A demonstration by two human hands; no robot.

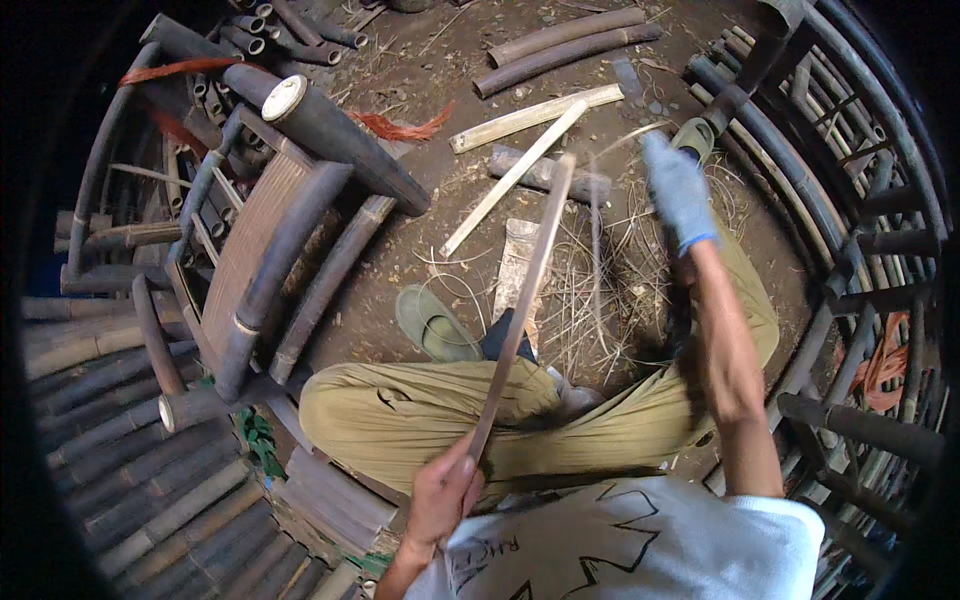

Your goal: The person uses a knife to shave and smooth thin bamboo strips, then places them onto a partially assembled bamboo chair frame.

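My bare left hand (445, 497) is closed around the lower end of a long, narrow bamboo strip (523, 315). The strip slants up and away over my lap, its far end pale. Out to the right, my right hand (677, 190) wears a light blue glove and is smeared by motion. Its fingers look curled, and a thin, pale, curved piece (630, 138) reaches left from it; whether that is a blade or a shaving I cannot tell. Thin bamboo shavings (600, 280) lie heaped on the ground between my feet.
Pale split bamboo pieces (515, 178) and dark poles (568, 45) lie on the dirt beyond. A bamboo chair (270, 235) stands left, above a row of dark poles (150, 470). Bamboo frames (860, 240) crowd the right side. A green clog (437, 325) is on my left foot.
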